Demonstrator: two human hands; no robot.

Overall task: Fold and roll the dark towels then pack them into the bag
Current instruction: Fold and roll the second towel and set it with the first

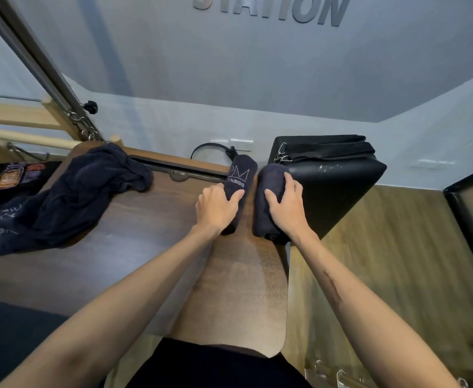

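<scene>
Two rolled dark towels lie side by side on the wooden table [123, 247], near its far right corner. My left hand [217, 207] grips the left roll [239, 175], which shows white lettering. My right hand [287, 204] grips the plain right roll [270, 180], fingers curled over its top. The black bag [339, 175] stands right beside the right roll at the table's right edge, its strap and metal clip on top. A heap of loose dark towels [70, 197] lies at the table's left side.
A black printed garment [14, 177] lies at the far left. Wooden bars with a chain [85, 127] rise at the back left. A wall socket [241, 144] and black cable sit behind the rolls. Wooden floor [383, 261] lies to the right.
</scene>
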